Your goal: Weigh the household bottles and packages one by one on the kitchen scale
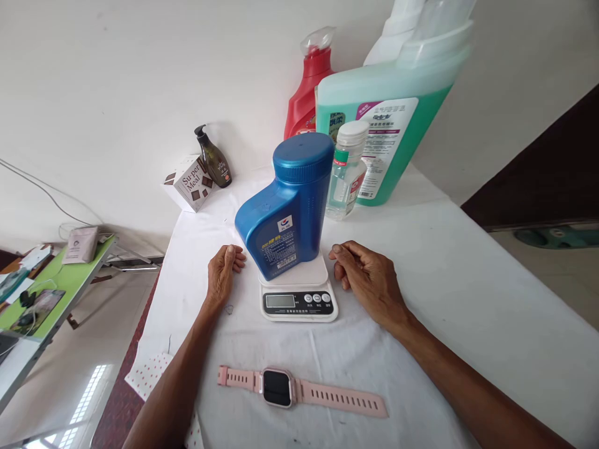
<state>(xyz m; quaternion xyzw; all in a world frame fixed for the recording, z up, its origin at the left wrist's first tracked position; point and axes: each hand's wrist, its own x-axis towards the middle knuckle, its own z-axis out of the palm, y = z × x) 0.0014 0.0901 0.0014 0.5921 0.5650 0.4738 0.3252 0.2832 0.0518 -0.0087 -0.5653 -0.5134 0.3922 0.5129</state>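
On the counter (468, 280), between your two hands: the blue bottle (287, 209) stands on the white kitchen scale (298, 293).
Bottle's bearing: it lies inward of both hands, to the right of your left hand (223, 274) and to the left of your right hand (369, 277), slightly farther from you than the knuckles.
Long axis: roughly upright, cap at the top, the body leaning a little to the right in this view; its label faces you.
Nearer hand: hard to call; both sit just beside the scale's platform, and neither touches the bottle.
Left grip: your fingers are loosely curled, resting on the cloth, holding nothing.
Right grip: half-curled with the fingertips pointing toward the bottle's base, empty, resting on the cloth.
Scale: its display faces you and the reading is too small to make out.
Nearer to you: a pink watch (299, 390) lies flat, strap stretched left to right.
Behind the bottle: a clear bottle (346, 171), a green jug (397, 118) and a red spray bottle (306, 93).
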